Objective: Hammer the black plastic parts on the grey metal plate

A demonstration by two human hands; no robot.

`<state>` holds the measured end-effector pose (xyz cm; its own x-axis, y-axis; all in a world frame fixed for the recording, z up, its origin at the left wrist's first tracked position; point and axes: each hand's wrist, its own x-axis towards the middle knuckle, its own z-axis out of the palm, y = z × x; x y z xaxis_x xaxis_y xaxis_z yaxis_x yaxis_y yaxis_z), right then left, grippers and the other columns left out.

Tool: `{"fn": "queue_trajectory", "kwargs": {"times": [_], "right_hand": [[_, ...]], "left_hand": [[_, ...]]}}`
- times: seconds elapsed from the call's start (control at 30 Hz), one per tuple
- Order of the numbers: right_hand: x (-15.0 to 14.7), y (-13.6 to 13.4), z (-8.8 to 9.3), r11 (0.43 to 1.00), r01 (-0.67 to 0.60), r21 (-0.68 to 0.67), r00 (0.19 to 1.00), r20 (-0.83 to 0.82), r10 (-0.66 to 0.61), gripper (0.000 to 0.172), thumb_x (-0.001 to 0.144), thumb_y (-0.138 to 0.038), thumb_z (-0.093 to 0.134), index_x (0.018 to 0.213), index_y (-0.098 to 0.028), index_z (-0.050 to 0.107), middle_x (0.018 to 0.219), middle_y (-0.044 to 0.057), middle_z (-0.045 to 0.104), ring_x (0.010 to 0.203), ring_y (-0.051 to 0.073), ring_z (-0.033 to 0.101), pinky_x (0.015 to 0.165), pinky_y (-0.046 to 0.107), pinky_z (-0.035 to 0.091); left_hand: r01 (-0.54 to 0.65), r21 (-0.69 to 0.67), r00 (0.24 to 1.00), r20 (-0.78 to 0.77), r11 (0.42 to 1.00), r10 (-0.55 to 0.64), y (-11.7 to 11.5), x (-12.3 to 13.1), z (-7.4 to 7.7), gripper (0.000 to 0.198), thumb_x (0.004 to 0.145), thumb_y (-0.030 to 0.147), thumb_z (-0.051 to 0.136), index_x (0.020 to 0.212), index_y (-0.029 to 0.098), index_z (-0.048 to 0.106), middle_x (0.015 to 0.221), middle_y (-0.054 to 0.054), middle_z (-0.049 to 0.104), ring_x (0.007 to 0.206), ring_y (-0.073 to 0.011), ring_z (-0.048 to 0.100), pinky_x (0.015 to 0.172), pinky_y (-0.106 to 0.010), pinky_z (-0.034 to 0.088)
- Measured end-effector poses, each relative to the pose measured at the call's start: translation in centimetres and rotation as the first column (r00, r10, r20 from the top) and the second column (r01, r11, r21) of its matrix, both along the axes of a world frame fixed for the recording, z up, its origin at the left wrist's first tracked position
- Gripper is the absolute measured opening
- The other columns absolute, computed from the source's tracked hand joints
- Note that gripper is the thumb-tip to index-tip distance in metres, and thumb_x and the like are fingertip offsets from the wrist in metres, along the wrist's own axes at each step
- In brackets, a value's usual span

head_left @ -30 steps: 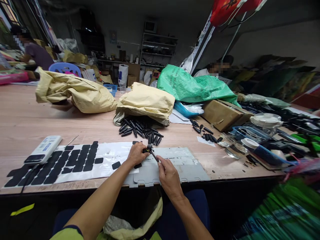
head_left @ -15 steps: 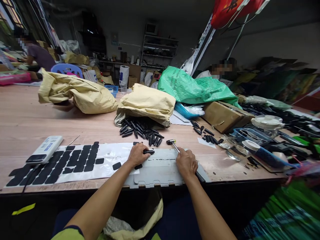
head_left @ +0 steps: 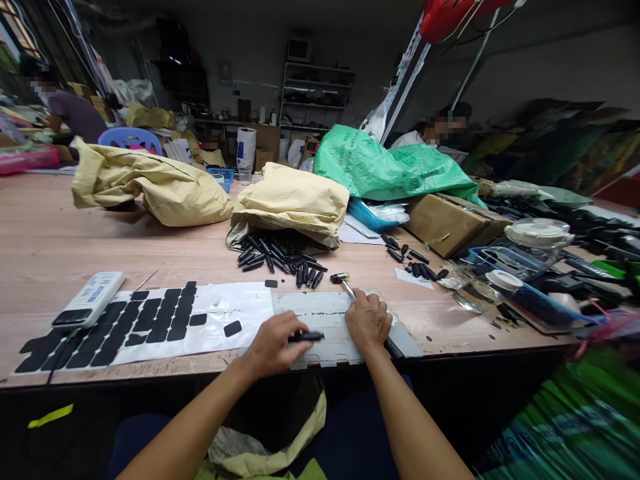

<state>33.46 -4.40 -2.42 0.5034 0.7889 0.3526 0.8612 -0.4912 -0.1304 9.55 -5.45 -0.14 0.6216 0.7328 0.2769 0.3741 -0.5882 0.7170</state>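
Note:
My left hand (head_left: 275, 345) is closed on a slim black stick-shaped part (head_left: 306, 337), held level near the table's front edge over a grey plastic panel (head_left: 320, 313). My right hand (head_left: 369, 320) rests on that panel, closed around the handle of a small hammer (head_left: 341, 280) whose head lies on the table just beyond the panel. A heap of like black parts (head_left: 280, 259) spills from a tan paper sack (head_left: 293, 203) behind the panel.
A white sheet with several black pads (head_left: 150, 323) and a white remote (head_left: 87, 299) lie at left. A green bag (head_left: 385, 170), a cardboard box (head_left: 450, 223), jars and clutter crowd the right. Two people sit at the far side.
My left hand has drawn the black part back toward the table edge. My right hand moved right and set the hammer down on the panel.

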Motion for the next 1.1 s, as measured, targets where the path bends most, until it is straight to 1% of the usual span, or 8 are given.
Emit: {"fn": "queue_trajectory", "kwargs": {"times": [0.17,0.3,0.43,0.5,0.63,0.77,0.93,1.1], "right_hand": [[-0.1,-0.1,0.1,1.000,0.000,0.005,1.000,0.008,0.000,0.034,0.093,-0.021,0.044,0.119,-0.024,0.064,0.100,0.010,0.059,0.092,0.025,0.052,0.072,0.035,0.034],[-0.1,-0.1,0.0,1.000,-0.005,0.010,1.000,0.007,0.004,0.033,0.092,-0.022,0.045,0.120,-0.023,0.064,0.101,0.011,0.059,0.093,0.025,0.052,0.072,0.035,0.034],[-0.1,-0.1,-0.2,1.000,-0.002,0.019,1.000,0.016,0.001,0.033,0.092,-0.022,0.044,0.119,-0.023,0.065,0.100,0.011,0.060,0.092,0.025,0.052,0.071,0.035,0.034],[0.0,-0.1,-0.3,1.000,-0.003,0.024,1.000,0.023,0.002,0.034,0.093,-0.022,0.043,0.119,-0.023,0.065,0.099,0.011,0.060,0.091,0.025,0.051,0.070,0.035,0.033],[0.1,0.0,-0.4,1.000,-0.007,0.026,1.000,0.023,0.006,0.034,0.093,-0.022,0.043,0.120,-0.023,0.065,0.099,0.011,0.059,0.091,0.025,0.051,0.072,0.034,0.033],[0.0,0.1,-0.3,1.000,-0.001,0.015,1.000,0.016,0.000,0.034,0.093,-0.022,0.044,0.120,-0.023,0.064,0.099,0.011,0.059,0.092,0.025,0.051,0.072,0.035,0.033],[0.0,0.0,0.0,1.000,-0.005,0.011,1.000,0.012,0.005,0.033,0.093,-0.021,0.044,0.120,-0.023,0.063,0.100,0.011,0.059,0.093,0.025,0.052,0.072,0.034,0.032],[0.1,0.1,-0.1,1.000,-0.010,0.022,1.000,0.007,0.009,0.033,0.094,-0.021,0.042,0.120,-0.024,0.063,0.100,0.011,0.059,0.093,0.025,0.051,0.072,0.034,0.032]], "left_hand": [[0.157,-0.116,0.983,-0.075,0.981,-0.167,-8.5,-2.6,-2.3,0.023,0.090,0.038,0.053,0.104,0.025,0.065,0.085,-0.006,0.067,0.079,-0.0194,0.061,0.075,-0.032,0.045],[-0.185,-0.330,0.938,-0.341,0.926,0.066,-10.1,-4.1,-8.2,0.025,0.090,0.037,0.049,0.106,0.027,0.065,0.096,-0.006,0.070,0.089,-0.0222,0.065,0.083,-0.033,0.048],[-0.351,-0.415,0.793,-0.608,0.839,0.032,-9.6,-5.3,-11.1,0.031,0.087,0.034,0.051,0.114,0.026,0.063,0.113,-0.008,0.068,0.114,-0.0287,0.060,0.094,-0.039,0.045],[-0.257,-0.409,0.822,-0.568,0.876,-0.024,-9.4,-5.1,-9.6,0.031,0.084,0.033,0.055,0.113,0.026,0.065,0.112,-0.008,0.068,0.110,-0.0286,0.061,0.092,-0.038,0.046],[-0.011,-0.290,0.961,-0.266,0.957,-0.070,-7.5,-2.1,-2.9,0.019,0.080,0.033,0.062,0.096,0.026,0.069,0.088,-0.002,0.070,0.084,-0.0202,0.064,0.074,-0.029,0.047],[-0.184,-0.164,0.982,-0.064,0.969,0.175,-1.3,2.5,1.4,0.019,0.083,0.031,0.058,0.090,0.019,0.070,0.077,-0.003,0.068,0.069,-0.0166,0.060,0.066,-0.028,0.046],[-0.505,-0.051,0.858,-0.142,0.861,0.495,7.7,6.1,1.0,0.019,0.085,0.031,0.057,0.085,0.015,0.066,0.086,-0.009,0.068,0.080,-0.0205,0.062,0.070,-0.030,0.047],[-0.577,-0.035,0.770,-0.357,0.816,0.529,10.8,7.3,0.2,0.026,0.078,0.041,0.065,0.084,0.016,0.065,0.097,-0.012,0.068,0.090,-0.0251,0.064,0.073,-0.031,0.046]]}}
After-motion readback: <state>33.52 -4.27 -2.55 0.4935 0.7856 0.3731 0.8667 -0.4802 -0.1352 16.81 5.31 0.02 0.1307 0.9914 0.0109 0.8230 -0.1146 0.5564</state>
